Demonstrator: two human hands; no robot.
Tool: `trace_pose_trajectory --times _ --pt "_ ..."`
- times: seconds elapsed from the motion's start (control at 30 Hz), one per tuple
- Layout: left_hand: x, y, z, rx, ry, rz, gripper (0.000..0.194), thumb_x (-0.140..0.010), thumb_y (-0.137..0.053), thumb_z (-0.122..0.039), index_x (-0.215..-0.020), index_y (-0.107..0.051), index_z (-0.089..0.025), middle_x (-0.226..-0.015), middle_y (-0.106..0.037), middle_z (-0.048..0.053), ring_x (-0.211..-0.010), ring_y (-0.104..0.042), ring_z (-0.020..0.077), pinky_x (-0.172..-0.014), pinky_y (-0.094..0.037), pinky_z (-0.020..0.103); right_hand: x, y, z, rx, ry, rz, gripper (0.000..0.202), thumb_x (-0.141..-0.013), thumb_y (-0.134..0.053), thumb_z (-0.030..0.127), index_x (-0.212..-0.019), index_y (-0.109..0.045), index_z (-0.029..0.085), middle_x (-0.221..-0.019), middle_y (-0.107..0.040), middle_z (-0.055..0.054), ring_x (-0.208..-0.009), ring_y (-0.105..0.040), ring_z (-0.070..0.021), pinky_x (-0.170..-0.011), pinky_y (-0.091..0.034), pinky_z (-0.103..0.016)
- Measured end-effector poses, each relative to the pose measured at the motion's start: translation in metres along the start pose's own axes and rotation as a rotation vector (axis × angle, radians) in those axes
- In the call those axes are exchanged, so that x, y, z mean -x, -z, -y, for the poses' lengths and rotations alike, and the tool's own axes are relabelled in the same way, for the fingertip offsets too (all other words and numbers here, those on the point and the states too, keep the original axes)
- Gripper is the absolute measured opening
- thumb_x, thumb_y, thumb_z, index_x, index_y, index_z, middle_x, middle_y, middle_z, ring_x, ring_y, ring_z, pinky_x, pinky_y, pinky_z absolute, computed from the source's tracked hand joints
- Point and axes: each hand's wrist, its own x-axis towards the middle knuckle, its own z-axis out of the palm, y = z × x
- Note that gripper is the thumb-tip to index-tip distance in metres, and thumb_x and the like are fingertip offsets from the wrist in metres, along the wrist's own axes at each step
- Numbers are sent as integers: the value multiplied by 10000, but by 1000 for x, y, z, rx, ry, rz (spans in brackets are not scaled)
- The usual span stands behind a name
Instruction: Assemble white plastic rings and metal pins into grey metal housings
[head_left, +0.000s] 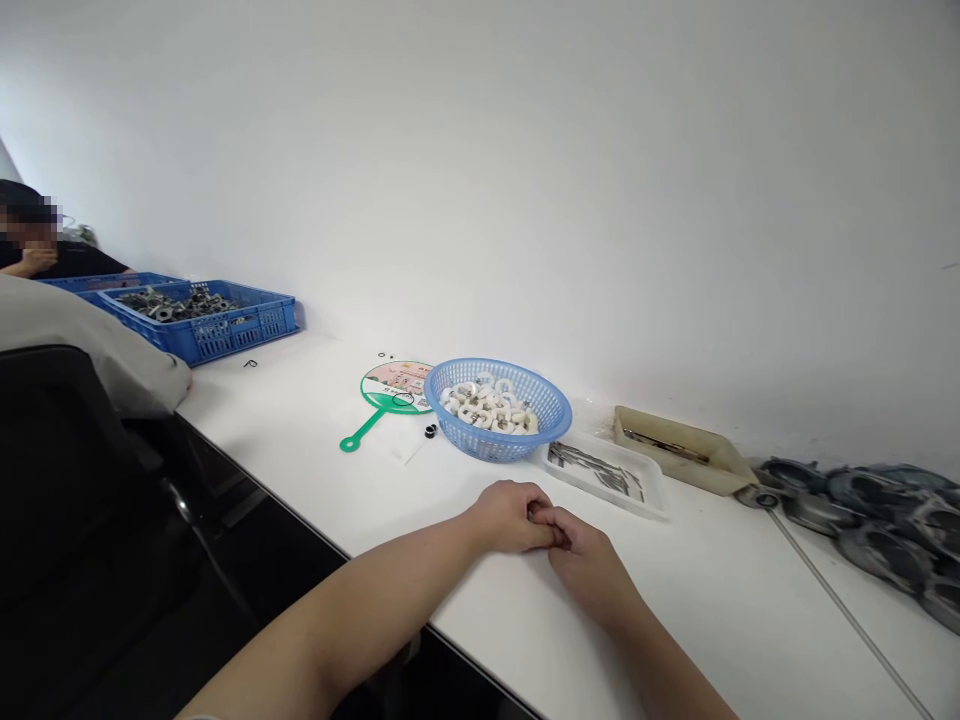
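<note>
My left hand (pixel 511 515) and my right hand (pixel 585 558) meet above the white table (pixel 420 490), fingertips against fingertips. Both are closed, and whatever sits between the fingers is hidden by them. Just beyond stands a round blue plastic basket (pixel 495 446) with many white ring-shaped parts (pixel 487 405) inside. A shallow white tray (pixel 656 500) with thin metal pins (pixel 600 470) lies beside the basket, to the right of and behind my hands.
A green-handled fan (pixel 367 428) lies left of the basket, near a small black ring part (pixel 430 432). Dark metal castings (pixel 885 545) are piled at right, past a beige box (pixel 720 475). Blue crates (pixel 225 335) and seated people occupy the left, by a black chair (pixel 67 480).
</note>
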Motion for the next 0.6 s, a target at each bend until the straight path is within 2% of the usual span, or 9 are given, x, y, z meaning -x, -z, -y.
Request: trace_pose_trajectory --times 0.6 --pt "-1 1 2 43 8 22 379 -643 -616 -464 -929 -612 -215 -854 -642 -8 -761 -563 158 -673 -446 259 0 0 0 -7 13 -9 411 -504 -355 156 -789 -644 218 -874 -669 14 -844 -596 -195 -751 -451 -283"
